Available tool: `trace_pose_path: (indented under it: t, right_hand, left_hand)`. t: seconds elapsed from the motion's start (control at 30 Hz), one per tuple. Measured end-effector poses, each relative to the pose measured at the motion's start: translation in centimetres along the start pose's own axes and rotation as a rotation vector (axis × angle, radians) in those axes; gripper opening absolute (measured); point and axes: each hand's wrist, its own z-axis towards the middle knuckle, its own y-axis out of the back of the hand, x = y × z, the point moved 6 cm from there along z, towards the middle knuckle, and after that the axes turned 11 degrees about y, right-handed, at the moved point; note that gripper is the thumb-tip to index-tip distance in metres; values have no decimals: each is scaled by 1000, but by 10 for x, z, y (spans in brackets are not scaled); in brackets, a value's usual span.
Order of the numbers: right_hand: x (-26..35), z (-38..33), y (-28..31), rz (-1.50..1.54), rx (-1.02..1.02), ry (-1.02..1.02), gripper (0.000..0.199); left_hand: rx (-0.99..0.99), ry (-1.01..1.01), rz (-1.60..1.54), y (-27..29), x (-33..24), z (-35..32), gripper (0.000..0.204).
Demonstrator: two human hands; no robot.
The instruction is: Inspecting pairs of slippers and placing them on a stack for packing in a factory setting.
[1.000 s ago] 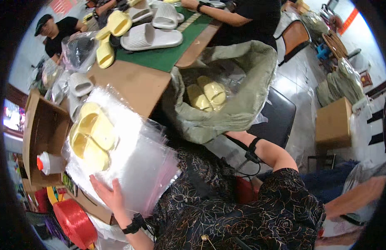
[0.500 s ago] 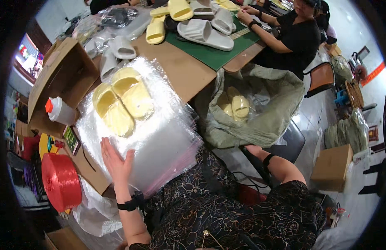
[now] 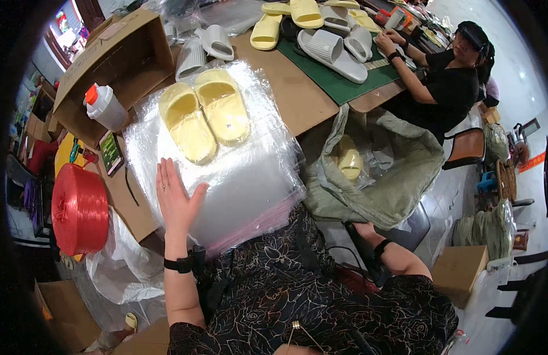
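Observation:
My left hand [image 3: 178, 200] rests flat with fingers stretched on a stack of clear plastic bags [image 3: 244, 189], just below a pair of yellow slide sandals. The yellow slides [image 3: 204, 118] lie side by side, soles down, in clear film on top of the stack. My right hand [image 3: 364, 231] is low beside a large grey-green woven sack [image 3: 368, 198]; the sack's bottom edge hides its fingers. Inside the open sack, a bagged yellow slide [image 3: 349, 160] shows among clear plastic.
Behind the stack, grey slides [image 3: 214, 44] lie on the cardboard-covered table [image 3: 285, 106]. Further back, yellow and grey slides crowd a green mat [image 3: 303, 71], where a co-worker [image 3: 436, 83] sits. At left are an open carton [image 3: 137, 65], a white bottle [image 3: 105, 107] and red twine [image 3: 78, 208].
The view has shifted, so the table things sit farther right. My left hand stays flat on the bags below the slides; my right hand remains by the sack's bottom edge.

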Motion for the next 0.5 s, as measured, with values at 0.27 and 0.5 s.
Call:
trace_pose_path:
  t: [0.27,0.5]
  right_hand:
    - [150,4,111,284,416,195,55]
    - [333,17,355,574,-117,655,21]
  left_hand:
    - [-13,-24,-1,-2,1,1,102]
    - [10,36,-14,-9,8,0,101]
